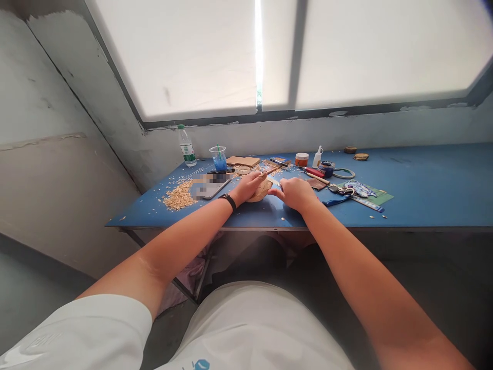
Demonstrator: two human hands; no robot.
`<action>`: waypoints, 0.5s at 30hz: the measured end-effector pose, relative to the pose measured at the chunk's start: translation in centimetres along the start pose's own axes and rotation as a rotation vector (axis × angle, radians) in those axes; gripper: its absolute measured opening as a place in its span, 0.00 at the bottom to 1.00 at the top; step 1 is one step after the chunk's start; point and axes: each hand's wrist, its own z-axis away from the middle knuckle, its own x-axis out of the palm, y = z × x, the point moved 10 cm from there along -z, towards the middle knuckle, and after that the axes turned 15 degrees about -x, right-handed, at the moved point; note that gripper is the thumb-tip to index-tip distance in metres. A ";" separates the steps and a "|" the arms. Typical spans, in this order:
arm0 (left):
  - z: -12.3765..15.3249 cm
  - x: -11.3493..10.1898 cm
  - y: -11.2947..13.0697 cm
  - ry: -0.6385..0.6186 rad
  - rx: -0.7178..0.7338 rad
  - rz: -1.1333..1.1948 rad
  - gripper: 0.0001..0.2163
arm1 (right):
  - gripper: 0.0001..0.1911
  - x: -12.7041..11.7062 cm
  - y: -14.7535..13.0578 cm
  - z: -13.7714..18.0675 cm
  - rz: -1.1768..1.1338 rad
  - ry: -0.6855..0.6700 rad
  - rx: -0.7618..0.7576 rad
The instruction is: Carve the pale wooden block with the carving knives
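Note:
My left hand (pixel 249 186) is closed around a pale rounded piece of wood (pixel 262 191) that rests on the blue table (pixel 423 185). A black band sits on that wrist. My right hand (pixel 293 192) lies just right of the wood with its fingers curled on a small carving knife (pixel 274 181), whose blade points toward the wood. A thin wooden stick (pixel 269 171) shows above the left hand's fingers; whether the hand holds it I cannot tell.
A heap of wood shavings (pixel 179 195) and a phone (pixel 211 186) lie to the left. At the back stand a water bottle (pixel 187 147), a cup of blue liquid (pixel 219 158), wooden boards (pixel 242 161), a small jar (pixel 301 159) and a glue bottle (pixel 317 156). Keys (pixel 342 191) and tape rings (pixel 334 170) lie right.

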 end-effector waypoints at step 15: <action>0.5 0.5 0.4 -0.038 0.000 -0.071 0.28 | 0.32 -0.3 -1.2 0.7 -0.070 0.060 -0.186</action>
